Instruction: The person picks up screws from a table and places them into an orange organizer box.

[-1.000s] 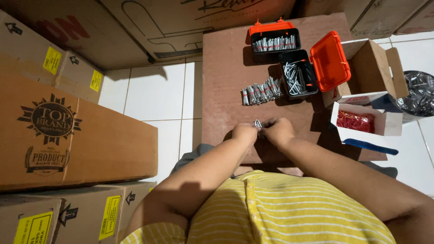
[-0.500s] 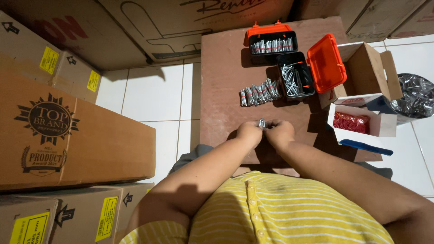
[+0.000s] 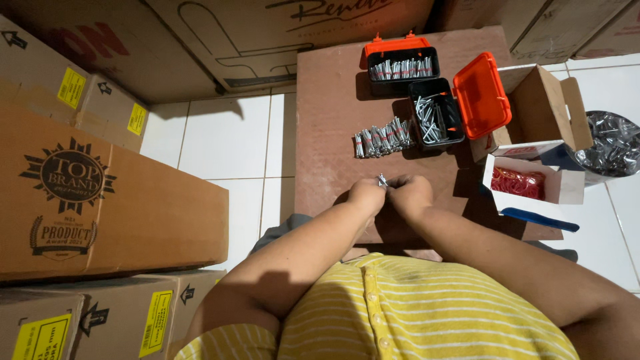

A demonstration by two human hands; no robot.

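My left hand [image 3: 366, 195] and my right hand [image 3: 409, 194] meet over the near part of a brown board [image 3: 327, 133], both pinching a small bundle of silver screws [image 3: 383, 180] between the fingertips. Farther out on the board lies a row of banded screw bundles [image 3: 383, 139]. Beyond them stand two black cases with orange lids: one [image 3: 402, 69] holds neat bundles, the other [image 3: 435, 121] holds loose screws, its lid [image 3: 481, 95] raised.
A small white box of red rubber bands [image 3: 519, 183] sits at the board's right edge, beside an open cardboard box [image 3: 541, 107] and a crinkled bag of metal parts [image 3: 612, 143]. Large cardboard cartons [image 3: 100, 200] line the left and far sides. White floor tiles [image 3: 223, 143] lie between.
My hands stay together on the screws, only shifting slightly toward me on the board. Nothing else has moved.
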